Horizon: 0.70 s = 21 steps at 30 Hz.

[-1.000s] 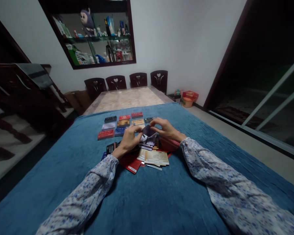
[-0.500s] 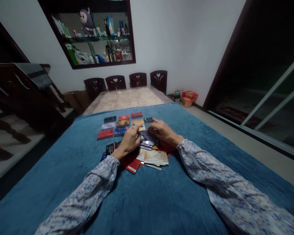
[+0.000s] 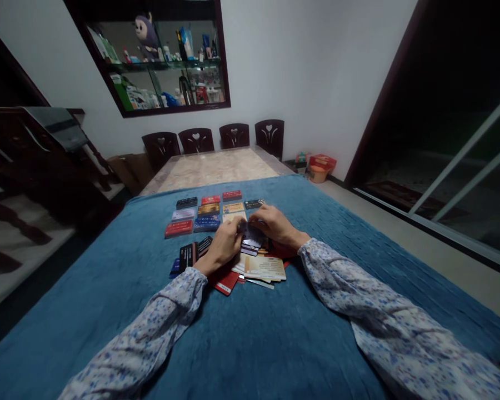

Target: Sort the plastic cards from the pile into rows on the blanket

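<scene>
Over a loose heap of plastic cards, my right hand (image 3: pixel 277 225) pinches a purple-grey card (image 3: pixel 253 235) by its upper right. My left hand (image 3: pixel 225 243) has its fingers closed at the same card's left edge; its fingertips are partly hidden. Beneath lie more cards, with a cream and gold card (image 3: pixel 265 268) uppermost at the front. A red card (image 3: pixel 226 283) pokes out under my left wrist, and black cards (image 3: pixel 186 256) lie to the left of it. Beyond my hands are neat card stacks in rows, including a red stack (image 3: pixel 179 228) and a blue stack (image 3: pixel 206 223).
A blue cloth (image 3: pixel 250 339) covers the near part of the table, and the bare marble-like top (image 3: pixel 216 166) shows beyond. Several dark chairs (image 3: pixel 195 140) stand at the far end. A dark stack (image 3: pixel 254 204) sits just beyond my right hand.
My left hand has moved slightly right and its fingers have come onto the purple-grey card's left edge. My right hand has shifted slightly left, still with that card.
</scene>
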Motion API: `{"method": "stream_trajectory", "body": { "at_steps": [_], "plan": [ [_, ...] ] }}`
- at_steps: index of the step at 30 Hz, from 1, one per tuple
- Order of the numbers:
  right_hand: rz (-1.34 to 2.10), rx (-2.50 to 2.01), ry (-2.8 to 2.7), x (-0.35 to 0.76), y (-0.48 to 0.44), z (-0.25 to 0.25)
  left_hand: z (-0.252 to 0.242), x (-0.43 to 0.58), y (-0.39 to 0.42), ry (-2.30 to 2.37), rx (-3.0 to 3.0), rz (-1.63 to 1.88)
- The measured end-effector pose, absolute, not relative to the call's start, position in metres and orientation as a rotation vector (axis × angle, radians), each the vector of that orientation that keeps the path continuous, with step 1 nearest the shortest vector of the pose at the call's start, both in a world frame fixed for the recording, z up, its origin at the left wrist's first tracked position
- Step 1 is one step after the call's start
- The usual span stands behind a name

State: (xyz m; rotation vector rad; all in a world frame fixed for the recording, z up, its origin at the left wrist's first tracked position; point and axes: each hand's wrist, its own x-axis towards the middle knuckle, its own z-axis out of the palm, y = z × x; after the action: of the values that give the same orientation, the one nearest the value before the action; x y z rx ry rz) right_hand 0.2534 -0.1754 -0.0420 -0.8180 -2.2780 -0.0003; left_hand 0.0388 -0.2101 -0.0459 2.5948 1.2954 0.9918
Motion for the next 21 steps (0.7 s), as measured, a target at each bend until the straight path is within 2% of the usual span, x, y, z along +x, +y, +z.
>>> {"method": "stream_trajectory", "body": {
  "at_steps": [12, 21],
  "plan": [
    [0.001, -1.007, -2.456, 0.284, -0.189, -0.045, -0.053, 0.036, -0.204, 1.381, 2.583, 0.948],
    [0.039, -0.973, -2.515, 0.293, -0.182, -0.048, -0.045, 0.033, -0.203, 1.360, 2.537, 0.864]
  ]
}}
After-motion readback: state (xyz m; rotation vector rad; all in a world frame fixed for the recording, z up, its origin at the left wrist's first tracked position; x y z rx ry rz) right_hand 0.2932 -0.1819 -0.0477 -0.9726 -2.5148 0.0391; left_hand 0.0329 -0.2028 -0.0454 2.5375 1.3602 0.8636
